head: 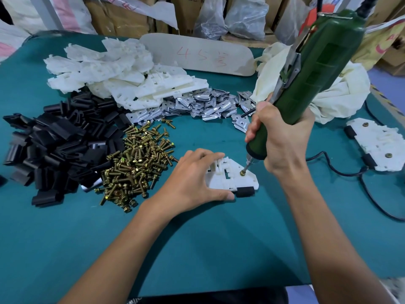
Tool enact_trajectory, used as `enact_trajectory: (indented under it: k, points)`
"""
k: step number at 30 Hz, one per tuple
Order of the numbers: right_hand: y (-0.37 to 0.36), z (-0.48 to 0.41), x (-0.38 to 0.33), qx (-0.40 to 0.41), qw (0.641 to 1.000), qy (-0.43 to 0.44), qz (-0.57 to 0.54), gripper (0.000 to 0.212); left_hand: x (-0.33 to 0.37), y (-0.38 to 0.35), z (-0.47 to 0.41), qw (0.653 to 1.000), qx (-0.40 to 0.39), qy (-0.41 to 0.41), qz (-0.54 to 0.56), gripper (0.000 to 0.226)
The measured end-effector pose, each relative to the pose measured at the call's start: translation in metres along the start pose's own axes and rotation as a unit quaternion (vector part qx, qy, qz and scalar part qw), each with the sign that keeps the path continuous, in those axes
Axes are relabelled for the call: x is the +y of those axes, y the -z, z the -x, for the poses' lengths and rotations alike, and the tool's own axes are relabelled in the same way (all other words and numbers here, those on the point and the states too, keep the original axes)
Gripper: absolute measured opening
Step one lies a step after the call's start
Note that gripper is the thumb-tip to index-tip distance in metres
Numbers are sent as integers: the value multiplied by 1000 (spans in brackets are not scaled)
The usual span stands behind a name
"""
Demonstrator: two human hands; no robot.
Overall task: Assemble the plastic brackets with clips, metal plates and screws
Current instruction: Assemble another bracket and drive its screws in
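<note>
The white bracket (pixel 245 182) lies flat on the green table (pixel 197 238), in the middle just ahead of the person, with one black clip (pixel 245 191) pushed onto its near edge and a brass screw (pixel 242 172) standing in a hole close to its right corner. The left hand (pixel 192 181) holds the bracket's left part: the fingers curve over the top and the far edge, and the thumb presses against the near edge beside the clip, with the forearm reaching in from the lower left. The right hand (pixel 282 137) is wrapped firmly round the lower body of a green electric screwdriver (pixel 317 69), which tilts up and away to the right, its bit (pixel 247 164) set on the head of the screw. Just left of the bracket is a heap of brass screws (pixel 140 163), and beyond it a pile of black clips (pixel 57 145). Farther back lie a heap of white brackets (pixel 118 71) and a spread of metal plates (pixel 197 104). To the right rests a finished bracket (pixel 377 143) with two clips and two screws, near a black cable (pixel 341 172) and a cream cloth (pixel 341 91).
</note>
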State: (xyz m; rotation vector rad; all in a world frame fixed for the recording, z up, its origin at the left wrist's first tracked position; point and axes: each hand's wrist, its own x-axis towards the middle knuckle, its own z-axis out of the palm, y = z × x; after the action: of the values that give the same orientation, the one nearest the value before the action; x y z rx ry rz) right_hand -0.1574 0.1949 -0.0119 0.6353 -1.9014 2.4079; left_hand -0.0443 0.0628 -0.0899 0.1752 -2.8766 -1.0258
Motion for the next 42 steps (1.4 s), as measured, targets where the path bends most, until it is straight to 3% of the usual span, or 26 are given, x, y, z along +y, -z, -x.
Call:
enact_trajectory:
  k: [31,35,38,42]
  points:
    - [3,3,-21,-8,998,-34,-47,21,4,2,2,1000,18,4,-6,97]
    - [15,3,-36,-1,999,-11,-36,25,17,8,6,990,32,76,-113,89]
    - [25,6,-44,12,999,1,-33,24,29,21,10,954,51,161,-248,89]
    - [32,10,-47,23,999,5,-31,25,35,40,26,974,-7,104,-202,80]
